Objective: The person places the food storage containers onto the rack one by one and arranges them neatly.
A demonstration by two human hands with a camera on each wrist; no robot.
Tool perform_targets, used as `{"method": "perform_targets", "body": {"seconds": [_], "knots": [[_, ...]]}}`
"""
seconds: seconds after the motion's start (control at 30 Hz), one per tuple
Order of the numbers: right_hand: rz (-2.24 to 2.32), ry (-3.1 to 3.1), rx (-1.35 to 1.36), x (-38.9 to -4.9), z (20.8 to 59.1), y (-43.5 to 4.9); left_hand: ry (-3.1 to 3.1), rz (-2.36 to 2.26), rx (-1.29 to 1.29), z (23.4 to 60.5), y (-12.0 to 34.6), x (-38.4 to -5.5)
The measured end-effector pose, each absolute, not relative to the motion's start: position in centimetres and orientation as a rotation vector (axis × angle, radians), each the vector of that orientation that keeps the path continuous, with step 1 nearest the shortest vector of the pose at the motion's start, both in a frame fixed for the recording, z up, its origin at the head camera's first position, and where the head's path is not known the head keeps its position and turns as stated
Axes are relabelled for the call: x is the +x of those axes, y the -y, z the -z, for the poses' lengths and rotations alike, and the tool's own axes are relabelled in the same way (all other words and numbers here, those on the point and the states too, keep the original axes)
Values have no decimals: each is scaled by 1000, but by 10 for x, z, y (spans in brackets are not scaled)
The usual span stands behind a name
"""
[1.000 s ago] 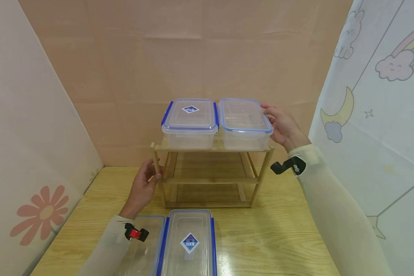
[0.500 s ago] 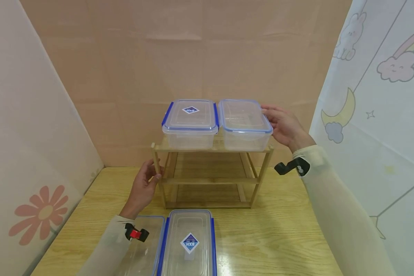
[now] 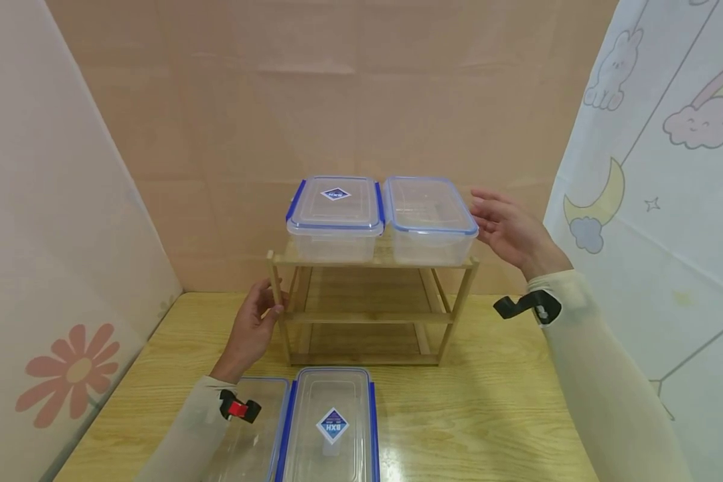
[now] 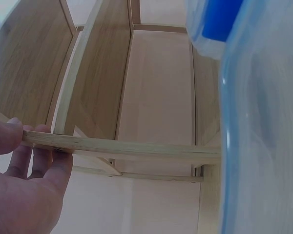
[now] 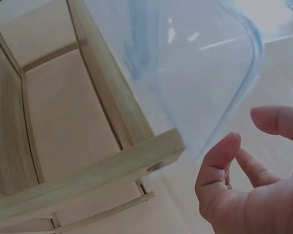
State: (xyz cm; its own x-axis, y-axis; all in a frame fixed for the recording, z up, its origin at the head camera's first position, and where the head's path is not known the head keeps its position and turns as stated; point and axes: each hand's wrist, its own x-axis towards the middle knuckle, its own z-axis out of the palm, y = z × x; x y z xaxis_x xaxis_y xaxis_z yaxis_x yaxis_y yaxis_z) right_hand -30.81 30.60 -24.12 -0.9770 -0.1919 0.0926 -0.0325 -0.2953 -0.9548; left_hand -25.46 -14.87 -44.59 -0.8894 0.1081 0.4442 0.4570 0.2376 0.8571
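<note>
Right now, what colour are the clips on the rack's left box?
Dark blue clips, clearest in head view.

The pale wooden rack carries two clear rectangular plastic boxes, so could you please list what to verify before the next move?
1. Left hand grips the rack at its front-left post: ok.
2. Right hand holds nothing: ok.
3. Dark-blue-clipped left box rests upright on the top shelf: ok.
4. Light-blue-rimmed right box rests upright beside it: ok.
5. Right box's lid fully fastened: cannot tell.
</note>
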Motion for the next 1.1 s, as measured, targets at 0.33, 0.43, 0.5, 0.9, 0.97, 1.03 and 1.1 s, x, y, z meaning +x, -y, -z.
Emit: {"method": "perform_targets", "body": {"seconds": [0.33,0.43,0.5,0.9,0.97,1.03,1.1], "knots": [[2471,-1714,-439,-280,247,-313,2220,1693,-549,443,148,-253],[2471,-1710,-471,-271,250,-312,2219,1693,-547,442,148,-252],[2469,-1731,-477,-266,253,-311,2221,1698,-542,441,147,-251],[2486,-1653,-666,-228,273,-302,2184,1765,-562,439,148,-250],[2493,-1660,-681,-221,278,-300,2184,1773,-558,440,149,-250],[2496,-1681,-687,-213,284,-298,2177,1790,-556,440,149,-250],[2487,-1697,-695,-205,290,-297,2174,1800,-550,440,149,-250]]}}
